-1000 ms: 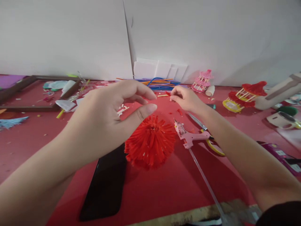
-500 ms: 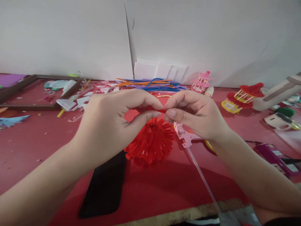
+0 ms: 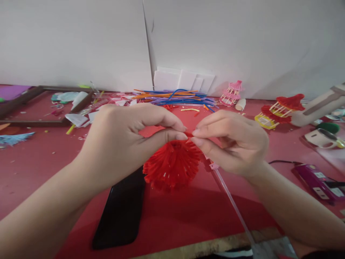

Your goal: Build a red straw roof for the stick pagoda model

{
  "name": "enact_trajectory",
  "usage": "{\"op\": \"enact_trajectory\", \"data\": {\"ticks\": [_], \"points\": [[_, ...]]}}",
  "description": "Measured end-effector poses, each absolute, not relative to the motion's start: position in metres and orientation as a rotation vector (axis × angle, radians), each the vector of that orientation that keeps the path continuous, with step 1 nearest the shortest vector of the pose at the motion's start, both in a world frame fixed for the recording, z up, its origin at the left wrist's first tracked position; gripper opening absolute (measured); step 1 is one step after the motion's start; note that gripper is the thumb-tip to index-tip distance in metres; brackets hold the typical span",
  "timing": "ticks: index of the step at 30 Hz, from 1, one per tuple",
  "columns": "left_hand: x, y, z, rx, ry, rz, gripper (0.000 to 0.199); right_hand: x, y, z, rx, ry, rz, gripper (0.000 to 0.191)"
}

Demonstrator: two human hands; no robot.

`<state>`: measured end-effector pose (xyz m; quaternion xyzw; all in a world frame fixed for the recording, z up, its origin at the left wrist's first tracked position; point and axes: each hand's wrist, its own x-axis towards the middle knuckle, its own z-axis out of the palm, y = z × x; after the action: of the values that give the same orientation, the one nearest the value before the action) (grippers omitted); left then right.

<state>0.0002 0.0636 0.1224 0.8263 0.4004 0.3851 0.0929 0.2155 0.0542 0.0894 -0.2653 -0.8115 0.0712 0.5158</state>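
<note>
Between the fingertips of both hands is a short red piece of pipe cleaner (image 3: 189, 134), mostly covered. My left hand (image 3: 121, 140) pinches one end between thumb and forefinger; my right hand (image 3: 234, 144) pinches the other. Right below them, a cone-shaped red bundle of fuzzy pipe cleaner strips (image 3: 172, 165) stands on the red table. My right hand partly hides a pink glue gun (image 3: 214, 166), from which a long clear glue stick (image 3: 232, 201) runs toward the front edge. A black phone (image 3: 121, 212) lies under my left wrist.
Blue, orange and purple pipe cleaners (image 3: 175, 96) are piled by the wall. A pink tiered pagoda (image 3: 231, 93) and a red and yellow one (image 3: 283, 109) stand at the back right. Further right are a mug (image 3: 319, 138) and a purple power strip (image 3: 319, 183). A brown frame (image 3: 35, 123) lies left.
My right hand has turned and its fingers have curled in more, now covering most of the glue gun. My left hand stays almost in place, its fingertips slightly lower.
</note>
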Motion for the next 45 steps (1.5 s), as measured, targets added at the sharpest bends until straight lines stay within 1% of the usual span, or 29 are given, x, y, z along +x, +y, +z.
{"op": "enact_trajectory", "data": {"ticks": [3, 6, 10, 12, 15, 16, 19, 21, 22, 28, 33, 39, 45], "points": [[-0.001, 0.064, 0.124, 2.488, 1.162, 1.139, 0.015, 0.218, 0.052, 0.087, -0.636, -1.957, 0.145, 0.016], [-0.004, 0.067, 0.125, 2.526, 1.095, 1.106, 0.018, 0.223, 0.053, 0.084, -0.560, -1.969, 0.266, 0.013], [-0.005, 0.069, 0.125, 2.584, 0.927, 0.959, 0.023, 0.230, 0.056, 0.081, -0.432, -1.999, 0.362, 0.013], [-0.005, 0.067, 0.126, 2.598, 0.940, 0.933, 0.027, 0.233, 0.055, 0.079, -0.442, -1.969, 0.357, 0.015], [-0.006, 0.065, 0.126, 2.623, 1.092, 0.898, 0.030, 0.240, 0.050, 0.075, -0.543, -1.895, 0.260, 0.023], [-0.007, 0.064, 0.125, 2.626, 1.151, 0.861, 0.036, 0.242, 0.047, 0.073, -0.577, -1.887, 0.218, 0.025], [-0.012, 0.065, 0.118, 2.600, 1.285, 0.737, 0.068, 0.246, 0.039, 0.067, -0.617, -1.926, 0.137, 0.028], [-0.015, 0.064, 0.111, 2.589, 1.343, 0.679, 0.078, 0.247, 0.034, 0.064, -0.618, -1.962, 0.130, 0.027], [-0.017, 0.064, 0.108, 2.592, 1.361, 0.652, 0.079, 0.247, 0.033, 0.063, -0.621, -1.975, 0.134, 0.025], [-0.016, 0.063, 0.106, 2.585, 1.294, 0.611, 0.055, 0.246, 0.031, 0.060, -0.604, -1.996, 0.175, 0.021], [-0.014, 0.065, 0.110, 2.556, 1.262, 0.600, 0.048, 0.247, 0.031, 0.059, -0.603, -2.027, 0.177, 0.022], [-0.015, 0.066, 0.110, 2.581, 1.227, 0.629, 0.047, 0.246, 0.030, 0.060, -0.624, -1.989, 0.259, 0.022], [-0.005, 0.060, 0.124, 2.664, 0.935, 0.862, 0.016, 0.240, 0.029, 0.066, -0.686, -1.873, 0.346, 0.025]]}}
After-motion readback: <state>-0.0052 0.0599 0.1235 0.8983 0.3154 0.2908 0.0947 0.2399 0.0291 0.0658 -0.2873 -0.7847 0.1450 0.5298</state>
